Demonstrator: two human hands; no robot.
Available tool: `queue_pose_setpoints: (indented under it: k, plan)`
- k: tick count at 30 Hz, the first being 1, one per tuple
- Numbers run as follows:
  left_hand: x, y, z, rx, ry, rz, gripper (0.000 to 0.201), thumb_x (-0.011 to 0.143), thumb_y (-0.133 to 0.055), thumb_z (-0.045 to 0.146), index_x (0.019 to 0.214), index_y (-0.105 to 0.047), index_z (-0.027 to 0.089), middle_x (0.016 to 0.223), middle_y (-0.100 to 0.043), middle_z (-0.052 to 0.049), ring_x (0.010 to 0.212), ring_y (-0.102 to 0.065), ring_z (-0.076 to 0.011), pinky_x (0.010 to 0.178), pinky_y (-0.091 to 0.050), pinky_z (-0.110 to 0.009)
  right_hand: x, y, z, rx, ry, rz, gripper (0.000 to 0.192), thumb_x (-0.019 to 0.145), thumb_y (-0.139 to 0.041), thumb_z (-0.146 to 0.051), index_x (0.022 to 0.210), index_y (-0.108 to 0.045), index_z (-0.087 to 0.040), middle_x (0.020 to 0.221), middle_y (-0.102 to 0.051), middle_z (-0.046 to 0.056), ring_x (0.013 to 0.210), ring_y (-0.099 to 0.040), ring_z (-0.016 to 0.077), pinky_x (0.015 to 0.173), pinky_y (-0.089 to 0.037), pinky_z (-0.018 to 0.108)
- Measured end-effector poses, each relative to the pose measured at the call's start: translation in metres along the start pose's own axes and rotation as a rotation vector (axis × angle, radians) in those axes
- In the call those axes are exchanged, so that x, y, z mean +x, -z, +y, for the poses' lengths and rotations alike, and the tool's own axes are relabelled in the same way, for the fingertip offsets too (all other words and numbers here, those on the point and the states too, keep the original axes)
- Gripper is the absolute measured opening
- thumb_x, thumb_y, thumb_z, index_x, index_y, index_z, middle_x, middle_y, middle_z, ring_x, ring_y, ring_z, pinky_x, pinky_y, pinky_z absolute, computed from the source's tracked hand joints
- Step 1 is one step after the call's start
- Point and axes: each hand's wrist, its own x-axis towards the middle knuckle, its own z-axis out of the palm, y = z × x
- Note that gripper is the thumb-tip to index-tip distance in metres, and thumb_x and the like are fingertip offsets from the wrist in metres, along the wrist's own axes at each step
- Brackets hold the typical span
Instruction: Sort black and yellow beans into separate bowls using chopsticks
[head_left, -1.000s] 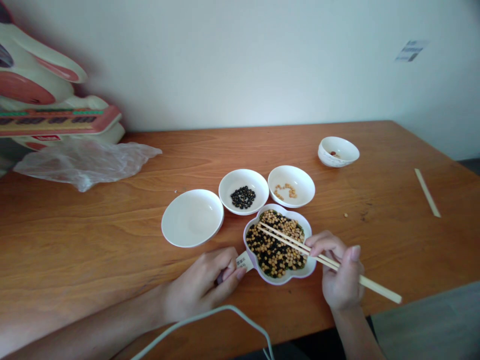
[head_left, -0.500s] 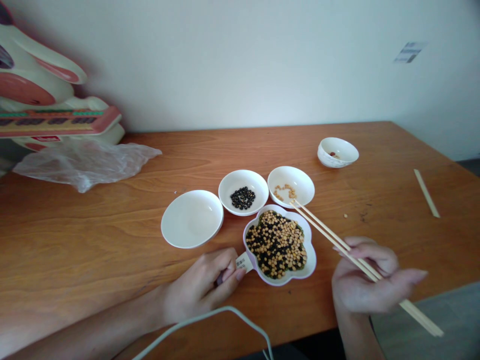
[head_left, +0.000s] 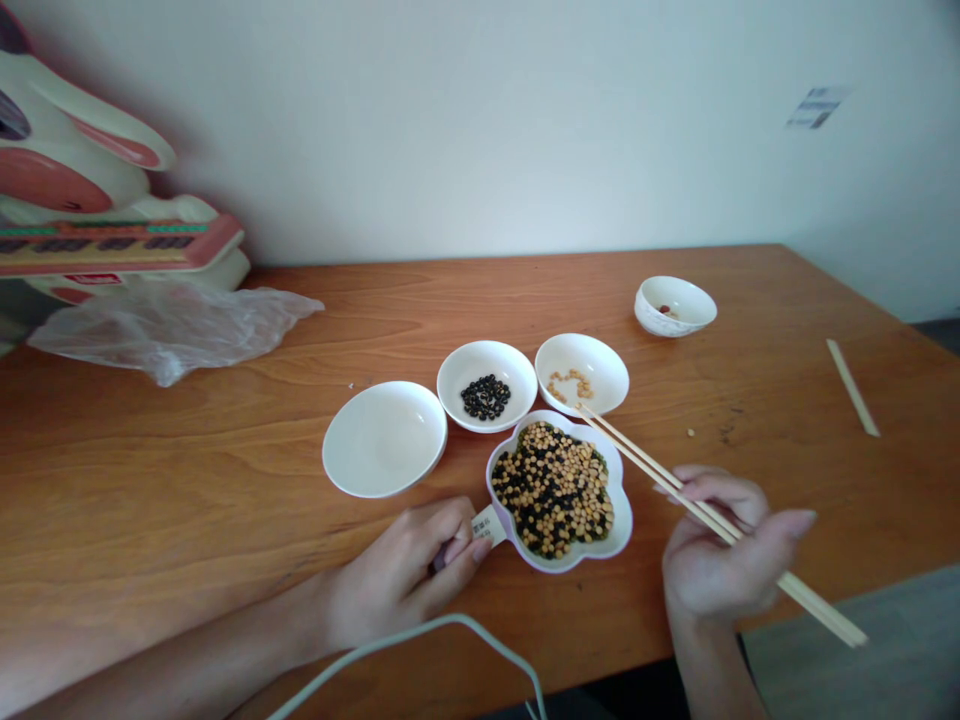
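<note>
Over the flower-shaped dish (head_left: 621, 520) of mixed beans, the right hand (head_left: 716, 565), fingers clamped on chopsticks (head_left: 675, 485), is now hovering its tips beside the yellow-bean bowl (head_left: 609, 362), lifted from the mix; the left hand (head_left: 405, 575) is pinching the dish handle (head_left: 487, 523).

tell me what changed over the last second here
The right hand drew the chopsticks out of the flower-shaped dish and swung their tips to the rim of the bowl of yellow beans. The left hand kept hold of the dish's handle; the bowls stayed put.
</note>
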Motion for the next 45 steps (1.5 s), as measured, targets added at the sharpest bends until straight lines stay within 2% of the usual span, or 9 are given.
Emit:
queue_pose_setpoints:
  k: [12, 19, 29, 45]
  plan:
    - [-0.001, -0.001, -0.001, 0.002, 0.004, 0.000, 0.029, 0.109, -0.049, 0.028, 0.082, -0.037, 0.023, 0.079, -0.048, 0.004, 0.066, -0.041, -0.0107, 0.062, -0.034, -0.025, 0.000, -0.001, -0.004, -0.028, -0.047, -0.042, 0.063, 0.106, -0.033, -0.058, 0.070, -0.069, -0.021, 0.069, -0.066, 0.005, 0.073, -0.065, 0.0232, 0.074, -0.047, 0.039]
    - [-0.001, 0.000, 0.000, -0.005, -0.007, 0.009, 0.027, 0.107, -0.050, 0.025, 0.083, -0.038, 0.023, 0.078, -0.047, 0.004, 0.065, -0.040, -0.0104, 0.061, -0.034, -0.024, -0.004, -0.007, -0.013, -0.060, -0.098, -0.111, 0.039, 0.102, -0.047, -0.040, 0.076, -0.068, -0.020, 0.069, -0.066, 0.003, 0.064, -0.056, 0.0179, 0.066, -0.044, 0.034]
    - [-0.001, 0.000, -0.001, 0.002, -0.013, 0.030, 0.027, 0.106, -0.052, 0.023, 0.082, -0.040, 0.023, 0.077, -0.049, 0.004, 0.064, -0.039, -0.0101, 0.059, -0.034, -0.025, -0.008, -0.008, -0.014, -0.193, -0.084, -0.195, 0.030, 0.100, -0.064, -0.040, 0.079, -0.065, -0.019, 0.068, -0.065, 0.000, 0.060, -0.057, 0.0139, 0.058, -0.044, 0.028]
    - [0.000, 0.000, -0.002, 0.002, 0.007, -0.004, 0.029, 0.109, -0.047, 0.027, 0.083, -0.037, 0.023, 0.078, -0.047, 0.004, 0.065, -0.038, -0.0112, 0.061, -0.033, -0.026, -0.012, -0.007, -0.009, -0.275, 0.000, -0.317, 0.020, 0.102, -0.063, -0.032, 0.088, -0.070, -0.020, 0.078, -0.069, 0.001, 0.067, -0.062, 0.0140, 0.064, -0.051, 0.028]
